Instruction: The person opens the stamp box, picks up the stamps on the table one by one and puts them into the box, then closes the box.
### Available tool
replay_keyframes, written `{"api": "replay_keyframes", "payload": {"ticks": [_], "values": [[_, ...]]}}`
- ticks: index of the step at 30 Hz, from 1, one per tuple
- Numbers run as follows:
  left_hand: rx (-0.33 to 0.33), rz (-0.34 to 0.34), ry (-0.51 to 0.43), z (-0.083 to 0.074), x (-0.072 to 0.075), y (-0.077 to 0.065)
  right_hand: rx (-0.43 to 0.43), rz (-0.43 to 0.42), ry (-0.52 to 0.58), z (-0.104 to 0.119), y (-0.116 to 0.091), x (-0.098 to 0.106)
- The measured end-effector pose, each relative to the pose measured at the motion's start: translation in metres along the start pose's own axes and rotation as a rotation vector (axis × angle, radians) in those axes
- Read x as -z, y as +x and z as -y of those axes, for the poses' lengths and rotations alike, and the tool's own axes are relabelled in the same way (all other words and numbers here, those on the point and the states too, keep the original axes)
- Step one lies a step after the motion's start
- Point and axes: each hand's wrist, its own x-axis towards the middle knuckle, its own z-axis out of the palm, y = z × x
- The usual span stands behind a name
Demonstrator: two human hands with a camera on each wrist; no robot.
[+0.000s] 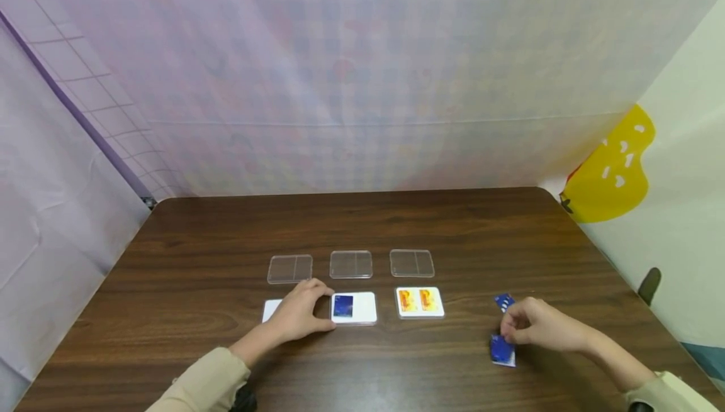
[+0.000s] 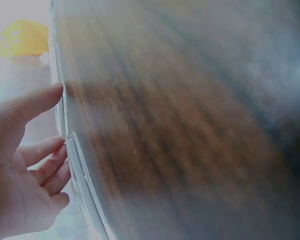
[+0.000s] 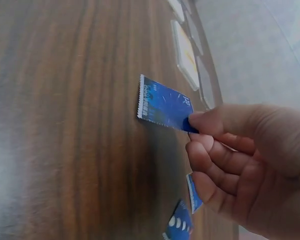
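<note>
My right hand (image 1: 532, 324) pinches a small blue sachet (image 3: 165, 104) with serrated ends between thumb and forefinger, held over the tabletop. Below that hand lies another blue sachet (image 3: 179, 222) with white oval marks, and a blue corner (image 3: 194, 194) shows beside the curled fingers. My left hand (image 1: 300, 311) holds the left end of the middle white case (image 1: 364, 308), thumb at the near corner and forefinger at the far one. A dark blue sachet (image 1: 343, 306) occupies the case's left half; its right half is white. Another white case (image 1: 270, 309) is mostly hidden behind the left hand.
Right of the middle case sits a white case (image 1: 420, 314) with two orange-yellow sachets side by side. Behind stand three clear, divided plastic pieces: left (image 1: 281, 269), middle (image 1: 342, 265) and right (image 1: 403, 263). Curtains border the brown wooden table (image 1: 362, 223).
</note>
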Motion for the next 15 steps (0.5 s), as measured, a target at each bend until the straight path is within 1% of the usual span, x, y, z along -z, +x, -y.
{"api": "replay_keyframes", "payload": {"ticks": [8, 10, 13, 15], "values": [[-0.007, -0.003, 0.004, 0.001, -0.001, 0.0, 0.038, 0.076, 0.141, 0.009, 0.015, 0.001], [-0.007, -0.003, 0.003, 0.0, -0.001, 0.0, 0.049, 0.084, 0.156, 0.012, 0.02, 0.0], [-0.006, -0.003, 0.004, 0.0, -0.001, 0.0, 0.069, 0.089, 0.139, 0.016, 0.029, 0.0], [-0.005, -0.003, 0.004, 0.0, 0.0, 0.0, 0.063, 0.097, 0.133, 0.021, 0.036, 0.0]]}}
